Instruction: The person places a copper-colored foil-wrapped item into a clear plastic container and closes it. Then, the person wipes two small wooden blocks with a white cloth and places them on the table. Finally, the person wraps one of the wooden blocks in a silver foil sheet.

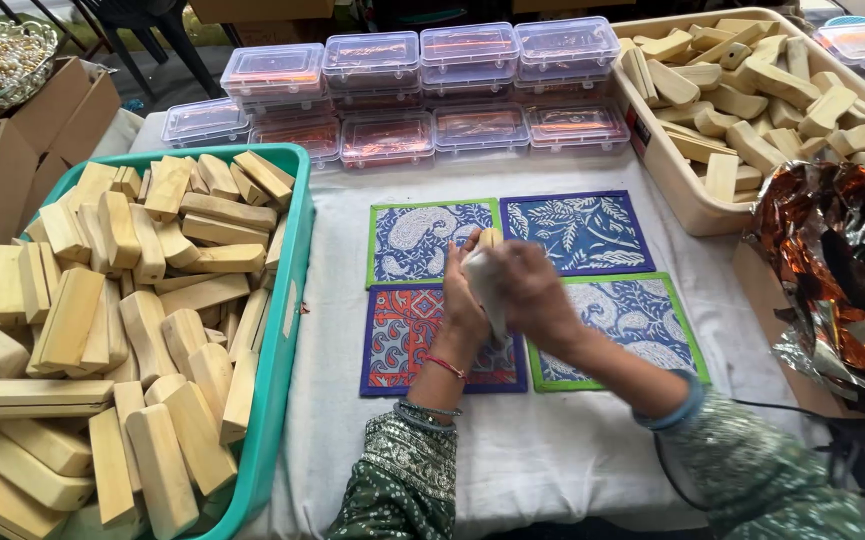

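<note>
My left hand [462,300] and my right hand [532,290] meet over the middle of the table, both closed on one pale wooden block [486,285] held between them. The hands are blurred. Under them lie several patterned fabric mats in a square: a blue one with green border [417,240], a dark blue leaf one [577,230], a red and blue one [402,335] and a blue one with green border [642,320]. They rest on a white cloth [512,450].
A teal crate [287,300] heaped with wooden blocks stands at the left. A beige tray [667,170] of similar blocks sits at the back right. Clear plastic boxes [422,90] are stacked at the back. Crumpled copper foil [842,270] lies at the right, cardboard boxes [12,150] far left.
</note>
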